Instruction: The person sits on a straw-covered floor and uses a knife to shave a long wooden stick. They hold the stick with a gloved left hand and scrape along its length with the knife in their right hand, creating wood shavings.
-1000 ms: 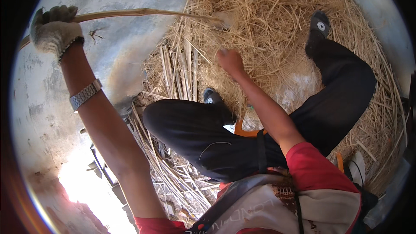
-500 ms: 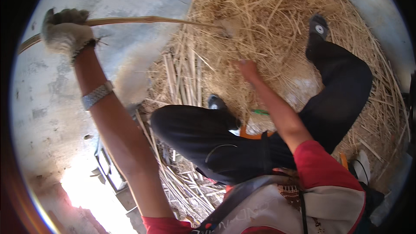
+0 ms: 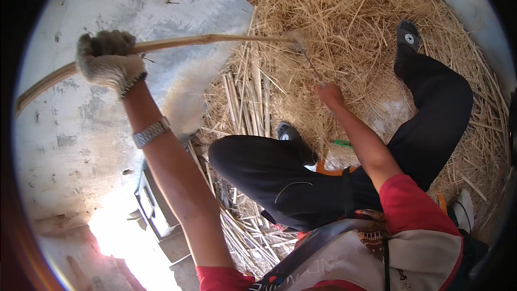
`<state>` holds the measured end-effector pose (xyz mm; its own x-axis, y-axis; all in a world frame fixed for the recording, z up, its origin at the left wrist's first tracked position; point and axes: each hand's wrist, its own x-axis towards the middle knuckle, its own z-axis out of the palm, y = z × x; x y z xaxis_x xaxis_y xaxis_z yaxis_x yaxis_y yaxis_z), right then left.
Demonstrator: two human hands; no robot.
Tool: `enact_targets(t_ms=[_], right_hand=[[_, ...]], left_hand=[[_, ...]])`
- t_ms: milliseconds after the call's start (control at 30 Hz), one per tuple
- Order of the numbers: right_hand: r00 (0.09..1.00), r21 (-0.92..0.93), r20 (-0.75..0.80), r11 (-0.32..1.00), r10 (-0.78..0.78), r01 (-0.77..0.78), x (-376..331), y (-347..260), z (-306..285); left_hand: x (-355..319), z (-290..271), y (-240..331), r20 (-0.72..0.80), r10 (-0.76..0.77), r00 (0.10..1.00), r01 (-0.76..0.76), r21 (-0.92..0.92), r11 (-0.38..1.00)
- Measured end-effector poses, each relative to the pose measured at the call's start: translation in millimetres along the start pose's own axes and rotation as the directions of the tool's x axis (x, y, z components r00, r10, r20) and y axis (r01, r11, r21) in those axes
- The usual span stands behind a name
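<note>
My left hand (image 3: 110,60), in a pale knitted work glove, is closed round a long bamboo strip (image 3: 202,40). The strip bows down at its left end and reaches right across the wall to over the shavings. My bare right hand (image 3: 329,95) is closed on a slim, dark, blade-like tool (image 3: 308,60). That tool points up and left, and its far end meets the right end of the strip. Its exact kind is hard to make out.
Straw-coloured shavings (image 3: 344,16) cover the ground. Cut bamboo lengths (image 3: 247,102) lie left of my shoe (image 3: 288,132). A pale wall (image 3: 172,0) stands at the left. A green object (image 3: 341,143) lies near my right forearm, and an orange piece (image 3: 328,170) shows between my legs.
The view has shifted, so the whole scene sits farther right and lower. My left hand still grips the strip; the tool in my right hand now shows more plainly.
</note>
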<state>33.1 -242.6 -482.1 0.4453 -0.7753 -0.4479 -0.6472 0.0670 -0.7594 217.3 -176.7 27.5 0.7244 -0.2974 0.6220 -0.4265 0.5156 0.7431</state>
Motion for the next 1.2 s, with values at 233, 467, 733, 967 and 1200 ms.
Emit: enact_targets(t_ms=[233,467,733,967,1200], right_hand=[[0.982,0.003,-0.029,0.983,-0.186,0.186,-10,-27,-7],[0.991,0.007,-0.056,0.993,-0.119,0.12,-3,-22,3],[0.934,0.377,0.256,0.865,0.248,-0.332,-9,-17,-18],[0.948,0.3,0.145,0.9,0.284,-0.316,-39,42,-6],[0.921,0.119,0.313,0.952,0.233,-0.281,-51,53,-17]], left_hand=[[-1,3,-19,-0.035,-0.094,0.995,0.093,-0.023,0.995],[9,15,-21,-0.063,-0.062,0.996,0.064,0.034,0.997],[6,10,-17,-0.083,-0.063,0.995,0.065,0.023,0.998],[-12,-46,-7,0.251,-0.103,0.963,0.136,-0.116,0.984],[-23,-101,2,0.398,-0.128,0.909,0.138,0.004,0.99]])
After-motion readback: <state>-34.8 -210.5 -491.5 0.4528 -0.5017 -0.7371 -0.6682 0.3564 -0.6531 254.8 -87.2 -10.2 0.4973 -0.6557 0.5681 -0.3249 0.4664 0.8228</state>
